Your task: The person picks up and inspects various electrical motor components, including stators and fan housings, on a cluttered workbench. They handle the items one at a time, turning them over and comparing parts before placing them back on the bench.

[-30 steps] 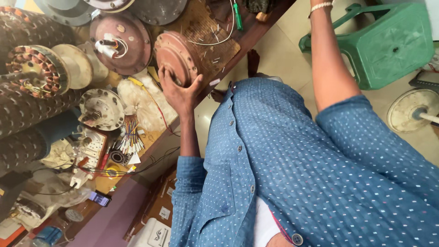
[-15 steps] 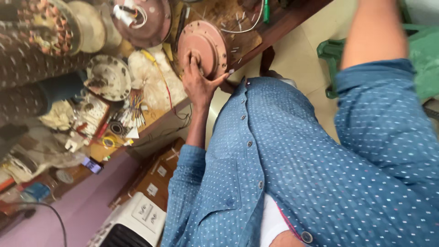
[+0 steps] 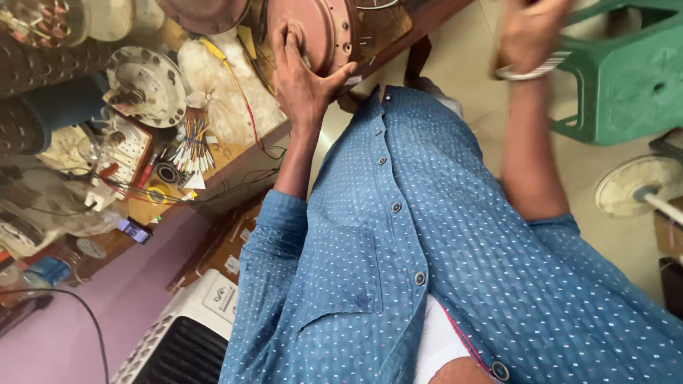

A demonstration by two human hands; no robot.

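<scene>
A: Desk (image 3: pixel 398 32)?
B: Wooden, cluttered. Reddish round motor cover (image 3: pixel 324 28) near the edge, white motor plate (image 3: pixel 146 85) further left, bundle of coloured wires (image 3: pixel 191 146), white cloth (image 3: pixel 213 78).
A: Floor (image 3: pixel 462 78)?
B: Green plastic stool (image 3: pixel 626 78), round fan base (image 3: pixel 637 185).
</scene>
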